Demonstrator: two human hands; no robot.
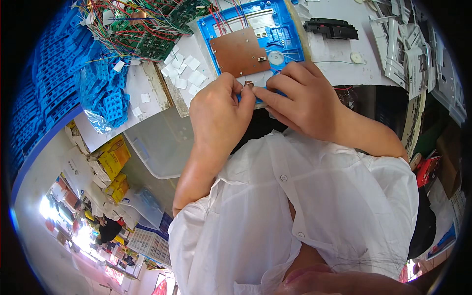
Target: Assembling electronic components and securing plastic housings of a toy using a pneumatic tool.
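Observation:
My left hand [221, 108] is closed, thumb and forefinger pinched at the near edge of a blue plastic housing [205, 45]. Close beside it, my right hand [307, 98] is also pinched, its fingertips almost touching the left ones. A thin reddish-brown wire [248, 82] shows between the fingertips of both hands; its ends are hidden. Just beyond them, a brown circuit board [238, 53] with a small switch [262, 59] lies over the housing, copper side up. Red wires [223, 22] run from the far part of the board. A round white disc [276, 58] sits in the housing to its right.
Green circuit boards [155, 42] with tangled wires lie far left, near white square pads [187, 71]. Blue plastic parts [105, 93] pile up left. A black plastic part [330, 28] and white-grey casings [403, 49] lie right. A translucent bin [164, 145] stands below the table edge.

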